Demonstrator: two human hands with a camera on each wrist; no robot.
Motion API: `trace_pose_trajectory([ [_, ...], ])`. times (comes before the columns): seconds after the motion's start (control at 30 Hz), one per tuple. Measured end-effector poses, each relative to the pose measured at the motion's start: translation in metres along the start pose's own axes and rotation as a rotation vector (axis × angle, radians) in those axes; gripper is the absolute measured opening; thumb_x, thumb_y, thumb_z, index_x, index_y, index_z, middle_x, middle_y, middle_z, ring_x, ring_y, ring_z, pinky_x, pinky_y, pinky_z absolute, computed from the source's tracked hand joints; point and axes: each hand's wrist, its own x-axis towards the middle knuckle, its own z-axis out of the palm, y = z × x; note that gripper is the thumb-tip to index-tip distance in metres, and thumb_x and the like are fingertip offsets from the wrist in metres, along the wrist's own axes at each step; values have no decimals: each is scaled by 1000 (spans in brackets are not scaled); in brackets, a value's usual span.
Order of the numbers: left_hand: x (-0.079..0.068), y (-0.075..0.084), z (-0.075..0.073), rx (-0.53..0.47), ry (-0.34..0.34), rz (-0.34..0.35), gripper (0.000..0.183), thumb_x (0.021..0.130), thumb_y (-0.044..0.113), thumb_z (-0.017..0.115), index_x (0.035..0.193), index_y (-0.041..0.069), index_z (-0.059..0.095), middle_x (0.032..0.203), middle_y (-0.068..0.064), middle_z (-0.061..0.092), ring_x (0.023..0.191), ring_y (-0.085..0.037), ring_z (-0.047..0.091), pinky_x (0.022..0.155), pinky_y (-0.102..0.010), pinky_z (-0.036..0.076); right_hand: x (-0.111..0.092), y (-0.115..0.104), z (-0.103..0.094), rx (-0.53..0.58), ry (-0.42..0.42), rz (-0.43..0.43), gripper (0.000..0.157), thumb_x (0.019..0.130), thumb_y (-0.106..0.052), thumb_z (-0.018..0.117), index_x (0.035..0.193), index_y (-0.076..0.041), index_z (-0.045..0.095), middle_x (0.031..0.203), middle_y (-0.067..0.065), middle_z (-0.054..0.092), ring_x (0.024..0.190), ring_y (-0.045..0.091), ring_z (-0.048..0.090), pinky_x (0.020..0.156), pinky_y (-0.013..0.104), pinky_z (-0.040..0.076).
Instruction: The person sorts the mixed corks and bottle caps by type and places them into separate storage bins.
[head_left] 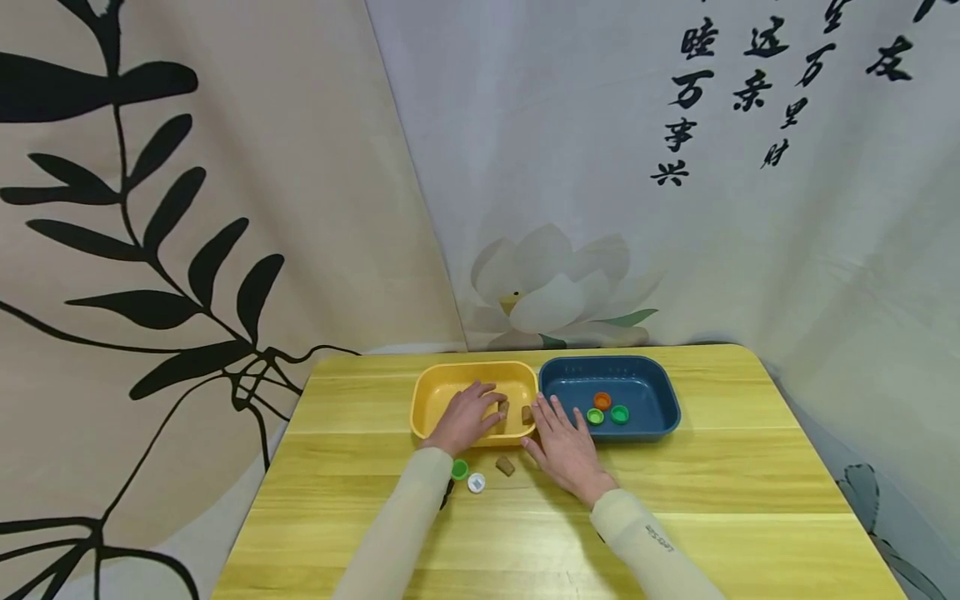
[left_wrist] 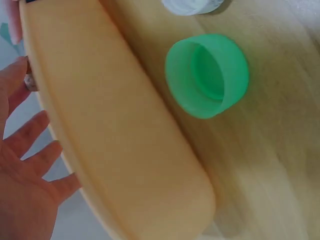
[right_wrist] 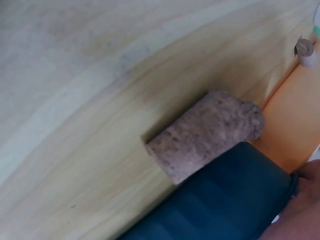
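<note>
In the head view my left hand (head_left: 468, 414) reaches over the yellow tray (head_left: 474, 369), thumb and forefinger around a brown cork (head_left: 503, 407); its other fingers spread loosely. The left wrist view shows that cork's end (left_wrist: 31, 82) beside the thumb, just past the rim. Fingers fairly straight, my right hand (head_left: 564, 454) lies over the adjoining sides of the yellow and blue trays. A second cork (head_left: 527, 414) lies in the yellow tray close to its fingertips. In the right wrist view, part of this hand (right_wrist: 300, 212) shows behind the blue tray (right_wrist: 215, 200).
Inside the blue tray (head_left: 660, 392) lie an orange cap (head_left: 602, 402) and two green caps. On the table before the yellow tray are a green bottle cap (head_left: 460, 470), a white cap (head_left: 476, 482) and another cork (head_left: 506, 466). Behind the table hangs a printed cloth.
</note>
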Motion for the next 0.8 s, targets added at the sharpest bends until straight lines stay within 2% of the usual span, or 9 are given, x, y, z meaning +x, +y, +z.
trace_pose_trajectory([
  [0.2, 4, 1, 8, 24, -51, -31, 36, 102, 33, 67, 135, 19, 69, 149, -12, 55, 143, -39, 45, 110, -64, 41, 0, 0, 3, 0, -5, 7, 71, 108, -55, 43, 161, -8, 36, 170, 8, 24, 156, 31, 22, 120, 64, 24],
  [0.37, 7, 1, 12, 4, -80, -59, 34, 102, 32, 67, 134, 21, 70, 150, -13, 55, 144, -41, 43, 110, -68, 38, 0, -1, 3, 11, -7, 9, 71, 108, -55, 43, 161, -8, 36, 170, 8, 23, 157, 31, 22, 121, 63, 23],
  [0.57, 9, 2, 14, -2, -114, -104, 43, 104, 37, 63, 145, 23, 62, 156, -12, 48, 149, -41, 36, 113, -71, 31, 0, -2, 2, 21, -11, 6, 70, 108, -53, 46, 161, -7, 37, 171, 9, 23, 156, 32, 22, 121, 64, 21],
  [0.7, 6, 2, 13, -16, -73, -105, 49, 104, 37, 63, 150, 20, 57, 158, -14, 45, 149, -41, 36, 113, -72, 30, 0, -1, 2, 11, -7, 2, 71, 108, -54, 43, 161, -7, 36, 171, 9, 23, 156, 31, 22, 121, 63, 22],
  [0.8, 0, 3, 15, -44, 10, -82, 52, 104, 36, 64, 150, 15, 56, 157, -14, 47, 147, -40, 39, 113, -71, 32, 0, 0, 1, 2, -14, 4, 72, 108, -55, 41, 162, -8, 35, 171, 9, 22, 157, 31, 21, 121, 63, 23],
])
